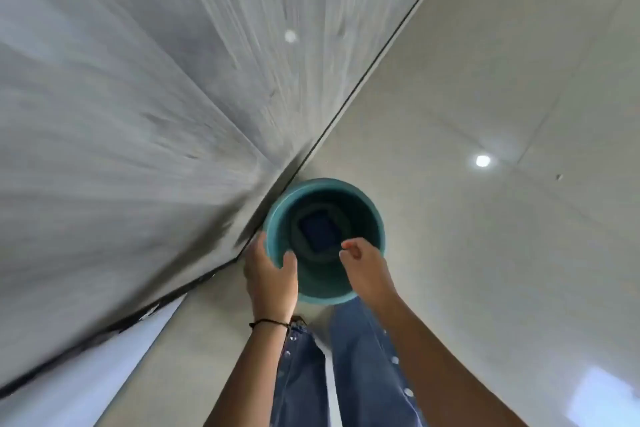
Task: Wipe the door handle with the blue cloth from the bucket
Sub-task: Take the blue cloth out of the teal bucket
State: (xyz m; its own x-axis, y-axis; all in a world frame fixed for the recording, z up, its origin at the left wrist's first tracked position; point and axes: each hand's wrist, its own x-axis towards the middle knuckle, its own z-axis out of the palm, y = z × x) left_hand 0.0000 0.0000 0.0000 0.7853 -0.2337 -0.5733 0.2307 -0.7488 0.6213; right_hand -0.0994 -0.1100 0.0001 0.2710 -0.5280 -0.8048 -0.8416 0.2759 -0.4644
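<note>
A teal bucket (374, 218) stands on the pale tiled floor against the foot of a grey door. A folded dark blue cloth (320, 230) lies flat on its bottom. My left hand (272, 274) grips the bucket's near-left rim, thumb inside. My right hand (363, 265) hovers over the bucket's near-right rim, fingers loosely curled and apart, holding nothing, just above the cloth. No door handle is in view.
The grey door or wall panel (138, 97) fills the left half, blurred by motion. Glossy floor tiles (485, 253) with light reflections spread to the right. My legs in blue jeans (346, 374) stand right behind the bucket.
</note>
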